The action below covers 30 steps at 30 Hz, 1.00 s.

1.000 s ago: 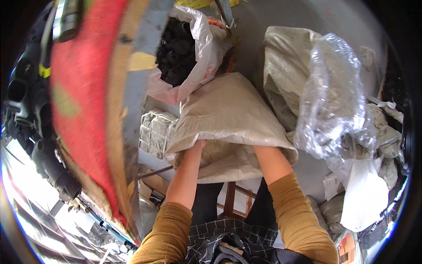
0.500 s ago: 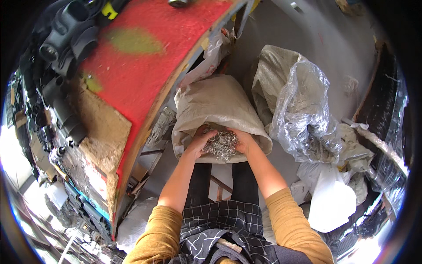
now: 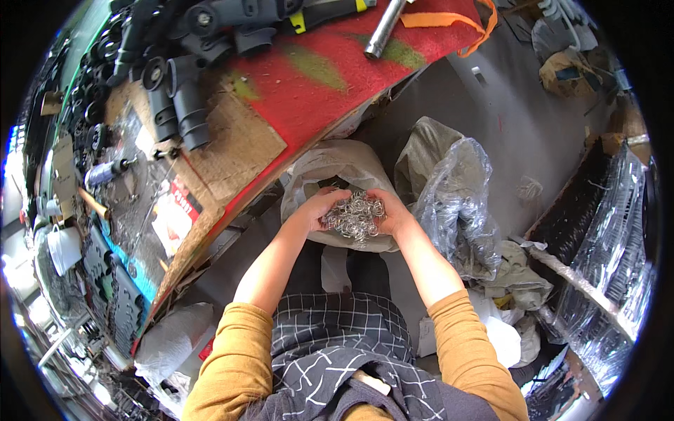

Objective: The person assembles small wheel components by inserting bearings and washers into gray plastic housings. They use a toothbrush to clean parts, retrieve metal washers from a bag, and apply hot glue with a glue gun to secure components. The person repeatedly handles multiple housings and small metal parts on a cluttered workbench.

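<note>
Between my two cupped hands is a tangled clump of shiny wire rings [image 3: 354, 217], silvery and loosely coiled. My left hand [image 3: 321, 208] closes around its left side, and my right hand [image 3: 390, 212] closes around its right side. The clump is above the mouth of an open beige woven sack [image 3: 365, 158], whose near rim shows just below it. Whatever lies deeper in the sack is mostly hidden by my hands and the clump.
To the left stands a red-topped workbench [image 3: 316, 98] with black plastic fittings [image 3: 186, 105], a metal tube [image 3: 384, 31] and an orange strap [image 3: 439, 19]. Right of the sack sits another sack with a clear plastic liner [image 3: 456, 196]. Plastic-wrapped black material [image 3: 590, 224] lies farther right.
Both hands have lifted the clump of wire rings up out of the sack's mouth. The view has turned, so more of the bench top now shows.
</note>
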Each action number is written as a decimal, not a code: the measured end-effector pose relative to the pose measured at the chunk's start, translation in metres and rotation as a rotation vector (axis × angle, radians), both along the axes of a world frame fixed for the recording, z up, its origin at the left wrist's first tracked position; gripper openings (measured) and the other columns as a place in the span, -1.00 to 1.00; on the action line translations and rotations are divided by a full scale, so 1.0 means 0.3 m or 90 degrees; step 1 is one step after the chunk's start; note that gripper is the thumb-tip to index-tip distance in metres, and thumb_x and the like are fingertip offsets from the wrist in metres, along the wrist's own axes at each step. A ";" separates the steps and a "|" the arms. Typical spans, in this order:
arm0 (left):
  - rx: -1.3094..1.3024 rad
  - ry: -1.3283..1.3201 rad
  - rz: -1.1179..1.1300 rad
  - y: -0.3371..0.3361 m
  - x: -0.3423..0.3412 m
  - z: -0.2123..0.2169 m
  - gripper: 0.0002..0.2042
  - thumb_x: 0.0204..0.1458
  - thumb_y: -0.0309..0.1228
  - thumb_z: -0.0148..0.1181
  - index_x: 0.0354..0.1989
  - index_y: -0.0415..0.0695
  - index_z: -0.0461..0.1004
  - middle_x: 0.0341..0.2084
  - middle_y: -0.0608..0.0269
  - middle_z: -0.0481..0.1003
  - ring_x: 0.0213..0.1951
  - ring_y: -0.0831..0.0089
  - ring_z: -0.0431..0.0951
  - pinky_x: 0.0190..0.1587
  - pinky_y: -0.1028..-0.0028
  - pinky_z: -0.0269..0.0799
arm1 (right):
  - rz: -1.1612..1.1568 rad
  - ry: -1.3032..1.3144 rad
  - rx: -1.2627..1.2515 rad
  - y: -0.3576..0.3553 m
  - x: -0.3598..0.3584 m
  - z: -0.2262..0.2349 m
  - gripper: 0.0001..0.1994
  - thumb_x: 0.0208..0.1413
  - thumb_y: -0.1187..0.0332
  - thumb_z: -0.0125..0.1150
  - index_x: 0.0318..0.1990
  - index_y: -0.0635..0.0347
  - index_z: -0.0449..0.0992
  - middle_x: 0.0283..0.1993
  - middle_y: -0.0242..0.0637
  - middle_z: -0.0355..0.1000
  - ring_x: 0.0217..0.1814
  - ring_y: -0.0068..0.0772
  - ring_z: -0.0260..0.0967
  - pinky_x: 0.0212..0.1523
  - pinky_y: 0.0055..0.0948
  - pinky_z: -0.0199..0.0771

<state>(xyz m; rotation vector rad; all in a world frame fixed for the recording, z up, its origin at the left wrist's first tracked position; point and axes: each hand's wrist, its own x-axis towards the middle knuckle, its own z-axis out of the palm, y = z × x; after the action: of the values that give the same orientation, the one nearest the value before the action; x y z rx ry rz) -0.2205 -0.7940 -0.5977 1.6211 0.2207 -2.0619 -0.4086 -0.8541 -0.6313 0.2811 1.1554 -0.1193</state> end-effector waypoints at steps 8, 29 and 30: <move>-0.155 0.021 -0.015 0.046 0.016 0.339 -0.66 0.06 -0.19 0.27 -0.04 -0.02 0.43 -0.30 0.34 0.55 -0.34 0.47 0.61 -0.34 0.32 0.60 | 0.066 -0.013 -0.024 -0.025 0.015 0.386 -0.78 0.08 0.23 0.14 -0.26 0.19 0.48 -0.28 -0.17 0.52 -0.21 -0.09 0.48 -0.06 0.08 0.51; -0.381 -0.282 0.079 -0.007 1.595 0.817 -0.26 -0.11 -0.10 0.40 0.28 0.12 0.21 0.29 0.35 0.16 0.30 0.31 0.15 0.10 -0.02 0.34 | 0.216 -0.233 -0.579 -0.247 1.685 0.832 -0.72 0.27 0.17 0.00 -0.07 0.16 0.47 -0.15 -0.34 0.50 -0.14 -0.40 0.46 -0.11 -0.41 0.47; -0.360 -0.287 0.097 -0.008 1.656 0.794 -0.12 -0.11 -0.07 0.41 0.40 0.10 0.05 0.40 0.29 -0.01 0.39 0.23 0.01 0.19 -0.10 0.25 | 0.264 -0.152 -0.664 -0.233 1.732 0.807 -0.71 0.27 0.17 0.02 -0.02 0.14 0.45 -0.07 -0.35 0.45 -0.07 -0.43 0.40 -0.06 -0.45 0.40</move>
<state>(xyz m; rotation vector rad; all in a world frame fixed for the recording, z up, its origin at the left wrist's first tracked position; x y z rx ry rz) 0.2763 -0.7963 -0.3595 1.5827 -0.3537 -1.4170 0.1109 -0.9241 -0.3891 -0.8415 0.7666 -0.2932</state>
